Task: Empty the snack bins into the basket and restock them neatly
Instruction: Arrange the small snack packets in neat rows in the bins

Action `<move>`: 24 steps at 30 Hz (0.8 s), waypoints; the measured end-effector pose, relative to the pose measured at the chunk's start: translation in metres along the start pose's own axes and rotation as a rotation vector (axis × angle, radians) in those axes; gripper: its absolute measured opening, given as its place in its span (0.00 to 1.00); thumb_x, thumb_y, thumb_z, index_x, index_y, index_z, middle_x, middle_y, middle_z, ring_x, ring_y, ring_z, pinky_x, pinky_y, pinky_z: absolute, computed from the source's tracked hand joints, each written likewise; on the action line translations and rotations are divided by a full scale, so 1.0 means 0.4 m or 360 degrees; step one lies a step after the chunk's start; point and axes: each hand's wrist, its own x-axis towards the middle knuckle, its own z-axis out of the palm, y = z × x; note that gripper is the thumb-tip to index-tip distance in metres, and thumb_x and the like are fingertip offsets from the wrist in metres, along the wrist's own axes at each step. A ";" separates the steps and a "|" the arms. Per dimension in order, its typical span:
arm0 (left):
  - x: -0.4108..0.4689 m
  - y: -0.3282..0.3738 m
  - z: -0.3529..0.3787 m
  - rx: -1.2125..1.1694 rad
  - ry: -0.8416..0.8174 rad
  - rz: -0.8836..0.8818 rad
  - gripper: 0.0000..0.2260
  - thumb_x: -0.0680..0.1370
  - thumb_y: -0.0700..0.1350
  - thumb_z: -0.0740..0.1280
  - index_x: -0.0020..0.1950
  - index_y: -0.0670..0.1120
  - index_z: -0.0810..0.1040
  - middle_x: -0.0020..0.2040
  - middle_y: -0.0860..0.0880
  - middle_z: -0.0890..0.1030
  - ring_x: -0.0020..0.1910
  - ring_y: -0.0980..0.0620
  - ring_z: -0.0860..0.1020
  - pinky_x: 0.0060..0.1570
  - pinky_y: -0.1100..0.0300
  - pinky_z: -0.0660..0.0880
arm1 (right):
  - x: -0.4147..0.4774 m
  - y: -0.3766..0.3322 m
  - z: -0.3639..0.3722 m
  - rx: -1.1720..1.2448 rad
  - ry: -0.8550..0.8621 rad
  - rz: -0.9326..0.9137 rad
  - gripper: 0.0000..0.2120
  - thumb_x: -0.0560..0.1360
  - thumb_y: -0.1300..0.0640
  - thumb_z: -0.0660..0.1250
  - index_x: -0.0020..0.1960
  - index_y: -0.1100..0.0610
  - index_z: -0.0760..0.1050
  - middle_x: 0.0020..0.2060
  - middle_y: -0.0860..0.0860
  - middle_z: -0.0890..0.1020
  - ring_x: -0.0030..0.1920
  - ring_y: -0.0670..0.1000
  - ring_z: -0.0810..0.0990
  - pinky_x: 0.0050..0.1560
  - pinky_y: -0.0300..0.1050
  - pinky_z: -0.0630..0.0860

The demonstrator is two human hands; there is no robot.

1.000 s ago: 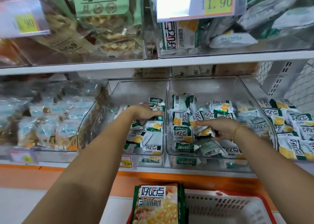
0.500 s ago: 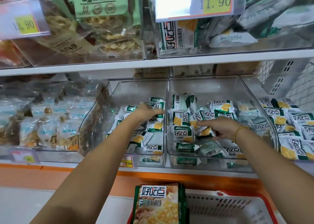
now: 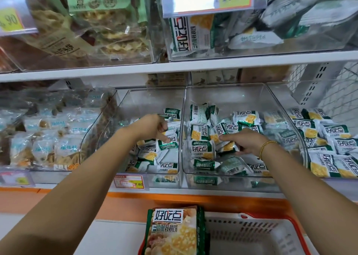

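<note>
Lower shelf, centre of frame: 2 clear bins side by side, both part-filled with green-and-white snack packets (image 3: 203,148).

In the left bin (image 3: 151,99): the left hand (image 3: 153,127), fingers curled down among the packets. Cannot tell whether it holds 1.

In the right bin (image 3: 228,94): the right hand (image 3: 244,140), gold bracelet (image 3: 265,148) at the wrist, thumb over and fingers curled under 1 held packet (image 3: 229,147) mid-pile.

Bottom centre of frame: red-rimmed basket (image 3: 251,229) below the shelf, 1 large bag (image 3: 174,231) of the same brand upright at its left end.

A price tag (image 3: 129,181) sits on the left bin's front.
</note>
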 end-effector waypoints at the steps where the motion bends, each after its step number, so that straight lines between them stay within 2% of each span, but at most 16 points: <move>1: 0.001 -0.006 -0.005 0.0037 -0.0052 -0.0026 0.22 0.67 0.54 0.77 0.54 0.43 0.78 0.49 0.48 0.81 0.50 0.47 0.79 0.50 0.55 0.76 | 0.002 -0.001 0.001 -0.0021 0.0003 0.0001 0.17 0.71 0.50 0.74 0.38 0.60 0.70 0.31 0.50 0.65 0.32 0.48 0.67 0.42 0.45 0.81; 4: 0.014 -0.011 -0.004 0.0264 -0.0250 -0.0090 0.24 0.68 0.61 0.73 0.54 0.44 0.76 0.49 0.48 0.78 0.49 0.47 0.75 0.45 0.57 0.71 | 0.004 -0.002 0.001 -0.0036 -0.0013 0.0001 0.19 0.71 0.49 0.75 0.35 0.57 0.66 0.31 0.50 0.64 0.32 0.48 0.67 0.40 0.45 0.81; 5: 0.021 -0.010 -0.002 0.0272 -0.0295 -0.0100 0.27 0.68 0.63 0.72 0.53 0.43 0.75 0.50 0.46 0.78 0.50 0.46 0.76 0.46 0.56 0.72 | 0.005 -0.002 0.001 -0.0037 -0.0028 0.0000 0.20 0.70 0.49 0.75 0.35 0.57 0.66 0.31 0.49 0.64 0.32 0.48 0.66 0.39 0.45 0.80; 7: 0.036 -0.008 -0.002 0.0202 -0.0364 -0.0146 0.33 0.68 0.65 0.71 0.60 0.40 0.74 0.59 0.43 0.78 0.56 0.44 0.76 0.56 0.53 0.73 | 0.002 -0.003 0.001 -0.0065 -0.0041 -0.0026 0.20 0.71 0.50 0.74 0.34 0.58 0.66 0.30 0.49 0.63 0.31 0.47 0.64 0.30 0.39 0.77; 9: 0.045 0.001 -0.005 0.0169 -0.0447 -0.0179 0.37 0.69 0.65 0.70 0.67 0.40 0.70 0.66 0.43 0.74 0.61 0.44 0.73 0.62 0.52 0.71 | -0.007 -0.006 0.000 -0.0150 -0.0011 -0.0077 0.21 0.72 0.51 0.74 0.33 0.57 0.63 0.29 0.50 0.62 0.28 0.47 0.63 0.21 0.34 0.67; 12: 0.056 0.013 -0.010 0.0174 -0.0573 -0.0242 0.44 0.69 0.65 0.69 0.75 0.40 0.60 0.75 0.44 0.64 0.72 0.43 0.65 0.70 0.50 0.64 | -0.010 -0.007 -0.011 -0.0217 0.0075 -0.0177 0.20 0.72 0.52 0.73 0.35 0.57 0.63 0.32 0.51 0.64 0.31 0.48 0.64 0.20 0.34 0.63; 14: 0.059 0.014 -0.016 0.0158 -0.0617 -0.0263 0.45 0.68 0.65 0.70 0.76 0.42 0.58 0.76 0.45 0.61 0.73 0.43 0.62 0.72 0.49 0.61 | -0.015 -0.011 -0.021 -0.0149 0.0129 -0.0206 0.20 0.72 0.54 0.73 0.36 0.57 0.61 0.33 0.52 0.62 0.32 0.49 0.63 0.19 0.32 0.63; 16: 0.057 0.008 -0.017 0.0083 -0.0649 -0.0267 0.41 0.68 0.63 0.72 0.74 0.43 0.63 0.74 0.45 0.65 0.70 0.45 0.66 0.71 0.50 0.63 | -0.020 -0.013 -0.031 -0.0049 0.0129 -0.0217 0.21 0.72 0.55 0.74 0.36 0.56 0.60 0.33 0.52 0.62 0.33 0.49 0.64 0.25 0.33 0.71; 18: 0.050 0.005 -0.010 0.0025 -0.0702 -0.0263 0.38 0.69 0.61 0.73 0.72 0.44 0.66 0.72 0.47 0.68 0.69 0.46 0.68 0.70 0.51 0.64 | -0.024 -0.011 -0.040 0.0066 0.0131 -0.0216 0.21 0.70 0.55 0.75 0.36 0.56 0.61 0.33 0.52 0.63 0.36 0.50 0.67 0.43 0.46 0.80; 19: 0.042 0.005 -0.005 0.0036 -0.0717 -0.0257 0.38 0.68 0.61 0.73 0.71 0.44 0.67 0.72 0.47 0.68 0.68 0.46 0.68 0.69 0.52 0.64 | -0.030 -0.011 -0.044 0.0095 0.0139 -0.0222 0.21 0.70 0.55 0.75 0.36 0.55 0.61 0.33 0.52 0.63 0.37 0.50 0.67 0.48 0.51 0.79; 22: 0.020 0.014 0.015 0.0074 -0.0651 -0.0216 0.35 0.69 0.61 0.73 0.68 0.42 0.70 0.69 0.44 0.70 0.63 0.46 0.70 0.65 0.53 0.68 | -0.055 -0.015 -0.055 0.0146 0.0142 -0.0271 0.21 0.70 0.54 0.75 0.36 0.55 0.61 0.31 0.52 0.63 0.35 0.49 0.68 0.51 0.53 0.79; 24: 0.000 0.025 0.020 0.0017 -0.0567 -0.0201 0.36 0.69 0.59 0.74 0.70 0.41 0.67 0.69 0.44 0.69 0.65 0.44 0.69 0.66 0.52 0.68 | -0.077 -0.015 -0.059 0.0188 0.0141 -0.0297 0.21 0.70 0.54 0.75 0.36 0.55 0.61 0.31 0.51 0.64 0.35 0.48 0.69 0.51 0.52 0.79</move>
